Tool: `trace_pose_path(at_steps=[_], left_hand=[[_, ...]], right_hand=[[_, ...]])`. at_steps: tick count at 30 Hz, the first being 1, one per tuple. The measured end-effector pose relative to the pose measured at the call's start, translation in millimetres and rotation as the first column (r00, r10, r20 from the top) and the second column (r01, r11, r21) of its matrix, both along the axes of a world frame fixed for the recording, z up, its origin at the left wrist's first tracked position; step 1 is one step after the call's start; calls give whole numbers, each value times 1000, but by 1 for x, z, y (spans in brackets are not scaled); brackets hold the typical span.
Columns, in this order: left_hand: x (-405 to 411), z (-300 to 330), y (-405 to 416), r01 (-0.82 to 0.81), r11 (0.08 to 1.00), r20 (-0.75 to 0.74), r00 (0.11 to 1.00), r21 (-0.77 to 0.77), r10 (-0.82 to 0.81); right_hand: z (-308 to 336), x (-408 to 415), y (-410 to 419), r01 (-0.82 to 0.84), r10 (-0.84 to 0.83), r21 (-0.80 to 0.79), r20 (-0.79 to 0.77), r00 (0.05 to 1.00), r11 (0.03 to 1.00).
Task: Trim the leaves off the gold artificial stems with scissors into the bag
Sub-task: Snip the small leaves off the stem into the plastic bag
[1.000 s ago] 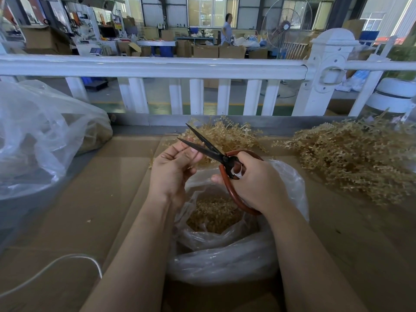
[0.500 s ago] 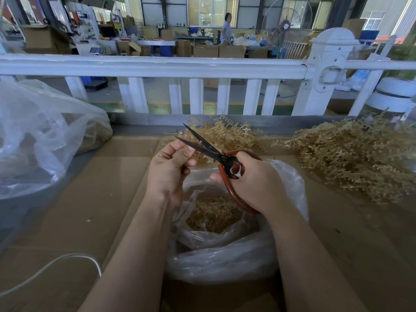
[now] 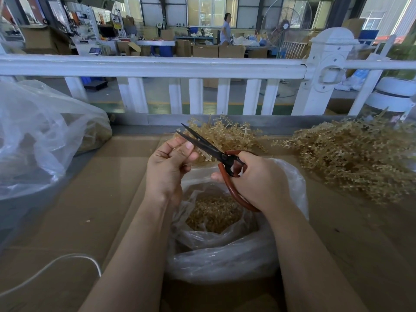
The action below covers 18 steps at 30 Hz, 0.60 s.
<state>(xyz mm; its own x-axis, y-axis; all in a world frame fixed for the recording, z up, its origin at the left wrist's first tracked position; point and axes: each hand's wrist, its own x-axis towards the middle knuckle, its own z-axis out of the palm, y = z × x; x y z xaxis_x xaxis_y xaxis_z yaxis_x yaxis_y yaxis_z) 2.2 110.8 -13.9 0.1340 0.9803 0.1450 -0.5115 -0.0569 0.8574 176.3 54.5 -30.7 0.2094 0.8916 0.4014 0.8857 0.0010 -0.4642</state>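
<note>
Above the part-filled bag [image 3: 236, 251], left hand [image 3: 167, 164] fingers [image 3: 180, 149] pinch a gold stem [image 3: 203, 155], right hand [image 3: 258, 179] grips open scissors [image 3: 209, 149]; large untrimmed pile [image 3: 351, 158] remains.

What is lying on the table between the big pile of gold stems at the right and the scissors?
In the head view, only bare cardboard table separates the scissors from the right pile.

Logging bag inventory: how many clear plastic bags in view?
2: open clear plastic bag of gold trimmings under both hands; large crumpled clear plastic bag at left. More may be out of frame.
</note>
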Motion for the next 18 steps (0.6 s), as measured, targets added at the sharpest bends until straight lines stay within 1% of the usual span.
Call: trace_pose_path(at_steps=[9,18], left_hand=[[0,2,-1,16,999,26,1000,-41,-14],[2,4,-2,23,999,27,999,-42,-22]], right_hand=[[4,-1,-1,-1,1,9,9,1000,1000],[5,-1,-4,6,-6,45,2,1000,999]])
